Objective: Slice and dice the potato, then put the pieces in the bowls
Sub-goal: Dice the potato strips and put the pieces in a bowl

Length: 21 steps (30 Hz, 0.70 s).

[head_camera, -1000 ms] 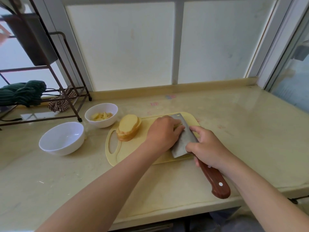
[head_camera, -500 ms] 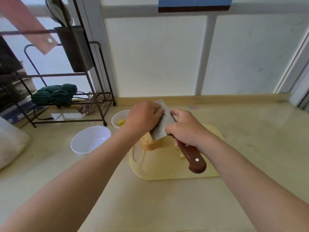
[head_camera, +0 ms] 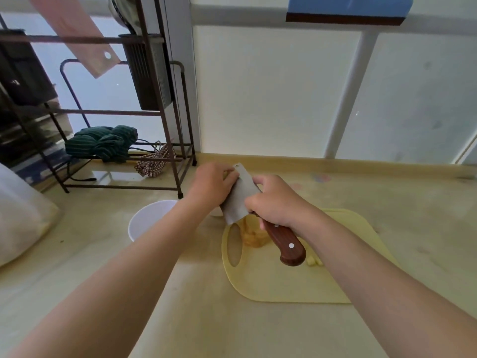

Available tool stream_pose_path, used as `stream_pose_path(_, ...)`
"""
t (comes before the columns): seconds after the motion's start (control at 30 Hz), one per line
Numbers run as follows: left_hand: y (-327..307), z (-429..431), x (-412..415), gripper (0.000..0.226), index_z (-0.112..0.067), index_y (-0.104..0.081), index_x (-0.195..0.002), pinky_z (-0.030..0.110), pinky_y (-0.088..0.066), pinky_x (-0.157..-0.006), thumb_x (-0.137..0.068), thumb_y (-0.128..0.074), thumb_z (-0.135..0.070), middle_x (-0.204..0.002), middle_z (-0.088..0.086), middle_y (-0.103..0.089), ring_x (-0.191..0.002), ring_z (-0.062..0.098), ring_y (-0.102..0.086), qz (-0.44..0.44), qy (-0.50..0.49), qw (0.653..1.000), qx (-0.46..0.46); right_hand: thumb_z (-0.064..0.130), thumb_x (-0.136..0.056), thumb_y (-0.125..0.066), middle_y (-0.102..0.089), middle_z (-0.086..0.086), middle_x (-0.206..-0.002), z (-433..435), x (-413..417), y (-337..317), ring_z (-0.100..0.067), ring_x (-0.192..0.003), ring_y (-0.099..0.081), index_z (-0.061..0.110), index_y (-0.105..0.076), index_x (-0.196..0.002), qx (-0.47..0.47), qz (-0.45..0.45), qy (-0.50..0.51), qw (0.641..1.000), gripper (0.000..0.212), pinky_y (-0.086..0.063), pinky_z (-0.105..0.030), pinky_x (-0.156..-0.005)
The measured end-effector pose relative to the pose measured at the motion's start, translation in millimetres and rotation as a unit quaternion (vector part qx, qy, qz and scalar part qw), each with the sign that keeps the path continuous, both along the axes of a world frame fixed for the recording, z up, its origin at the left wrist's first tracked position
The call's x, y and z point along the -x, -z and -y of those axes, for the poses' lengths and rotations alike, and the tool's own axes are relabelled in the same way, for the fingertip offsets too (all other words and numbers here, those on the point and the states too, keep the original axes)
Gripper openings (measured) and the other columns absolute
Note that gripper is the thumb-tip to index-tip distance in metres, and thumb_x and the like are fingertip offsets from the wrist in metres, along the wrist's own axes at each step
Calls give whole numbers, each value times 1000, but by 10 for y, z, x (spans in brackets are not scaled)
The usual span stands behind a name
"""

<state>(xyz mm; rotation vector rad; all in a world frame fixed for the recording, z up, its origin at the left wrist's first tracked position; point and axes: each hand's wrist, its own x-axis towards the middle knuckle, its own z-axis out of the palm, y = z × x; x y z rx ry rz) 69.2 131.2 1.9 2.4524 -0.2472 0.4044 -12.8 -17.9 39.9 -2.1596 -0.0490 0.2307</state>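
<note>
Over on the left a dark metal rack (head_camera: 165, 130) stands on the counter (head_camera: 180, 319) with a green striped cloth (head_camera: 103, 143) bundled on its bottom shelf. In front of it sits a white bowl (head_camera: 147, 220), partly hidden behind the person's left forearm.

Next comes the left hand (head_camera: 211, 184), cupped against the flat of a cleaver (head_camera: 240, 195) near the blade's far end. A sliver of yellow shows between its fingers and the steel, but I cannot tell whether the hand is clasping pieces there or only pressing on the blade.

The right hand (head_camera: 276, 202) is clenched around the cleaver where the blade meets the brown wooden handle, which sticks out toward the person. The blade tilts up and away toward the window.

Just below the blade's near corner, beside the right hand, a stack of potato slices (head_camera: 254, 235) rests on the yellow cutting board (head_camera: 284, 280), close to the board's oval handle hole. Neither hand touches this stack. Further right, a few small diced bits (head_camera: 313, 261) lie on the board beside the butt of the handle.
</note>
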Motion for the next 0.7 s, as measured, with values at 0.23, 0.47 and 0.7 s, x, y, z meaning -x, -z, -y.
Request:
stream_pose_path(0.23,-6,23,-15,24,-14,-70,-111,32,-51,-78,-99,-51,-23,-103,6,-70,-96,24,-65,-37,-21,999,3,2,-87,-56,-58,-5,-72,179,45,-100,-18,-42,-57,9,-62,-123,38,12,-2,999,37,-38,-20,-42)
stream_pose_path(0.47,-46,-35,3,15,-8,-70,-91,28,-53,-62,-86,-56,-11,-86,8,-69,-78,22,-64,-86,-38,995,-9,4,-86,-57,-56,-4,-67,341,96,-185,-18,-42,-59,9,-62,-126,85,10,-10,996,41,-37,-18,-40)
stream_pose_path(0.7,-76,-75,-3,24,-4,-74,-79,39,-59,-64,-82,-50,-3,-75,12,-70,-68,28,-66,-105,-35,993,-49,4,-85,-59,-54,0,-62,495,136,-231,-17,-41,-58,11,-66,-119,92,19,13,996,36,-36,-17,-38)
